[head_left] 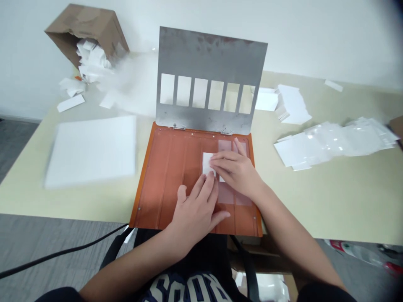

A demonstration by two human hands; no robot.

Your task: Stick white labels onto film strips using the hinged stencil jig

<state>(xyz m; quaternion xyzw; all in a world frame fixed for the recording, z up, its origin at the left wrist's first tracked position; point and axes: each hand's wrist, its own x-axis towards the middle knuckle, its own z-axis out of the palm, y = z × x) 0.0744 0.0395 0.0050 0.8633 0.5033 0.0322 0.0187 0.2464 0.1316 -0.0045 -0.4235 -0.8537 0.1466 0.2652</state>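
Observation:
A small white card (206, 159) lies on the orange board (170, 176) of a hinged frame. My left hand (197, 205) reaches in from below, with its fingers stretched out and the tips at the card's lower edge. From the right, my right hand (237, 170) lays its extended fingertips on the card's right side and partly hides it. Another white piece shows a little below that palm. Pale see-through strips (226, 195) lie on the board around the right hand. The grey metal lid (210, 54), with a row of rectangular windows, stands raised at the back.
A white sheet-like stack (91, 151) lies at left. Behind it, a tipped cardboard box (103, 25) spills white scraps. Card stacks (292, 102) and a row of glossy white packets (330, 142) lie at right. A black cable (63, 251) runs below the table's front edge.

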